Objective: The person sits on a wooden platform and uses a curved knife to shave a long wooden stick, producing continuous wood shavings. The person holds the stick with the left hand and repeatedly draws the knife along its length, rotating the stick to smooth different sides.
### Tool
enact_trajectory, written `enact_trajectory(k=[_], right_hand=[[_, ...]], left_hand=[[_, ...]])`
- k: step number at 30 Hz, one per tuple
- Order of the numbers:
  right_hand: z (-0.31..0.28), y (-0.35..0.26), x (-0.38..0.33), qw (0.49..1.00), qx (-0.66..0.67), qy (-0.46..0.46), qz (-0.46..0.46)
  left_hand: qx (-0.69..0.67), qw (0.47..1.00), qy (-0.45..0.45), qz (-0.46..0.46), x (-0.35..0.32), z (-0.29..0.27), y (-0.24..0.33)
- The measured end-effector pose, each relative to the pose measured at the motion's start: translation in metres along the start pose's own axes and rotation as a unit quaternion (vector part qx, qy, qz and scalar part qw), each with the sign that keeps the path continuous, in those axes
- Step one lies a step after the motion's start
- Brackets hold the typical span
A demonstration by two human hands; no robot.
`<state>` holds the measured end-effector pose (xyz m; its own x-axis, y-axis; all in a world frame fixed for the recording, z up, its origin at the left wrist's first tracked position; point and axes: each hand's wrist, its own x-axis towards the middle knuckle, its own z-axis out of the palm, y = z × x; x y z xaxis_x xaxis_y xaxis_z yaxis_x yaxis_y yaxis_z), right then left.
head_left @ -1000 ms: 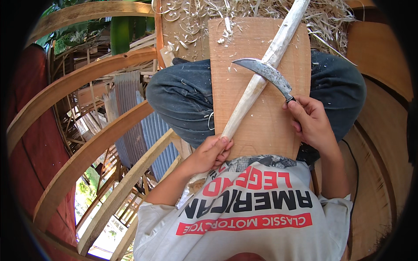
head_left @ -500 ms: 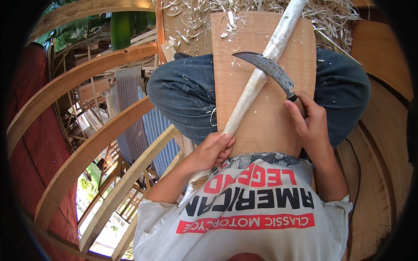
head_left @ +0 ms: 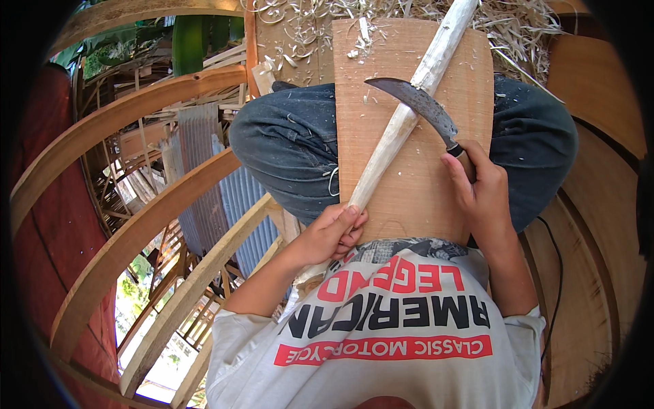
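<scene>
A pale, peeled wooden stick (head_left: 383, 158) slants across a flat wooden board (head_left: 414, 193) on my lap. My left hand (head_left: 335, 232) is closed round the stick's near end, close to my shirt. In my right hand (head_left: 482, 183) is the dark handle of a sickle (head_left: 426, 105), fingers wrapped about it and thumb along its side. The sickle's curved, dark blade crosses over the stick at about its middle, its tip pointing left. Whether the edge bites into the wood cannot be made out.
Curled wood shavings (head_left: 528, 41) are heaped beyond the board. On the left stand curved wooden rails (head_left: 146, 209), with corrugated metal sheets (head_left: 202, 184) behind them. A thin black cable (head_left: 560, 273) runs along the planks at right. My bent knees flank the board.
The sickle and my right hand have shifted very slightly, with more of the handle showing. My left hand keeps its hold on the stick.
</scene>
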<state>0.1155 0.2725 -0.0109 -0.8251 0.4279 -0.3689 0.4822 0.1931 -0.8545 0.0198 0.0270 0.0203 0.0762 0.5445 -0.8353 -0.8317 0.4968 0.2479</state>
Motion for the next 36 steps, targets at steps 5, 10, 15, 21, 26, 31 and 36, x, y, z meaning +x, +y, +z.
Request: enact_trajectory(k=[5,10,15,21,26,31,36], right_hand=[[-0.029,-0.013,0.012,0.888,0.323,-0.188,0.268],[-0.027,-0.008,0.022,0.896,0.324,-0.188,0.238],[-0.013,-0.002,0.023,0.977,0.164,-0.085,0.106],[-0.009,-0.01,0.021,0.999,0.011,-0.028,0.027],[-0.002,-0.006,0.019,0.998,-0.057,0.006,-0.04],[0.003,-0.002,0.026,0.976,-0.159,0.061,-0.134],[-0.005,-0.009,0.028,0.992,-0.109,-0.005,-0.061]], left_hand=[[0.081,0.994,0.07,0.031,0.002,0.007,-0.006],[0.068,0.994,0.073,0.05,0.001,0.011,-0.007],[0.059,0.994,0.074,0.053,0.0,0.009,-0.01],[0.046,0.995,0.072,0.051,0.0,0.009,-0.007],[0.046,0.996,0.062,0.051,0.002,0.007,-0.008],[0.016,0.998,0.055,0.032,0.002,0.005,-0.004],[0.015,0.998,0.05,0.031,0.001,0.004,-0.002]])
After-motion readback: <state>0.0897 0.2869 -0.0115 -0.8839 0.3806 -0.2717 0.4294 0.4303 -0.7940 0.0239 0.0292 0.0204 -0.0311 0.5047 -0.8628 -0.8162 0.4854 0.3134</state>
